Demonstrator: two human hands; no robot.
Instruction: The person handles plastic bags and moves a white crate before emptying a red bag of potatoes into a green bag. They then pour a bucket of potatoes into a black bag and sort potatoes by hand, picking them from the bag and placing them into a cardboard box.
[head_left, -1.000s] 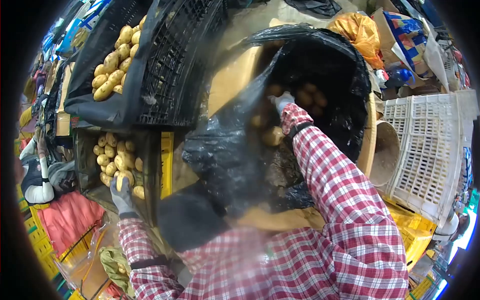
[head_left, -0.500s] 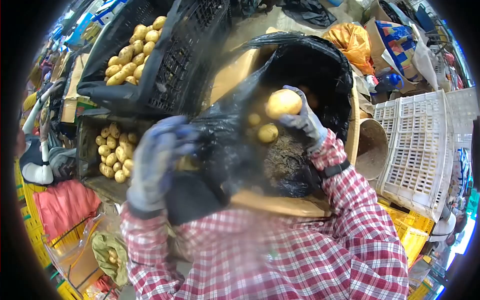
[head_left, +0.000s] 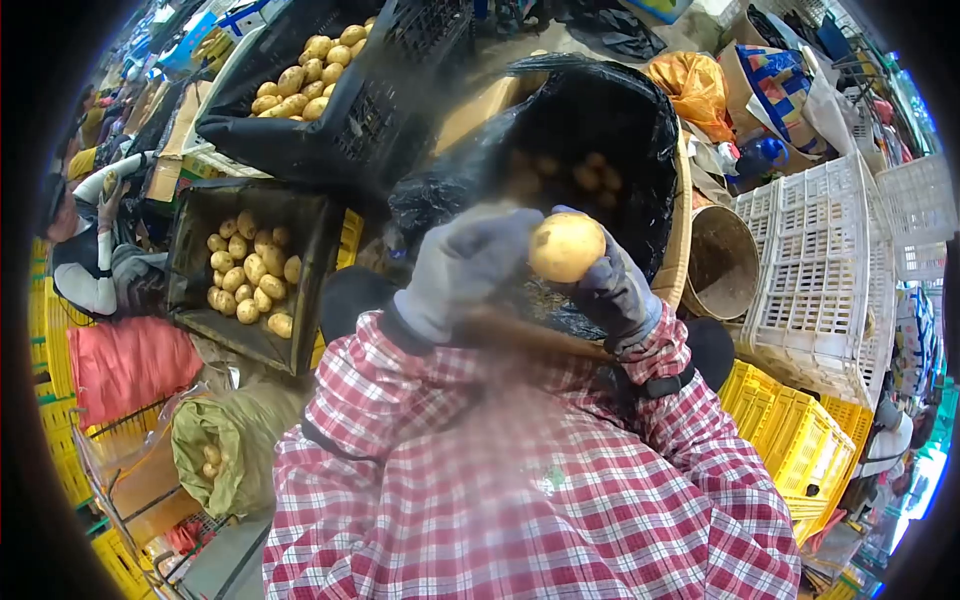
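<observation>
A pale yellow potato point(head_left: 567, 247) with a darker patch on its left side is gripped by my gloved right hand point(head_left: 622, 290), thumb and fingers around its right and lower side. My gloved left hand point(head_left: 455, 270) comes up to the potato's left edge; its fingers bend toward it but are smeared by motion. Both hands are over the near side of a large basket point(head_left: 683, 225) lined with a black plastic bag point(head_left: 625, 110). Deep inside the bag lie several potatoes point(head_left: 597, 175), partly in shadow.
To the left stands a dark crate point(head_left: 190, 335) holding potatoes point(head_left: 250, 270); beyond it is a black-lined crate point(head_left: 370, 125) with more. A green sack point(head_left: 235, 440) is at lower left. On the right are a bucket point(head_left: 722, 260), white crates point(head_left: 810, 260) and yellow crates point(head_left: 785, 440). Another person point(head_left: 85, 265) sits far left.
My right hand has brought the potato slightly nearer to me. My left hand has swung right from beside the dark crate to the potato. The view has shifted, showing more of the dark crate.
</observation>
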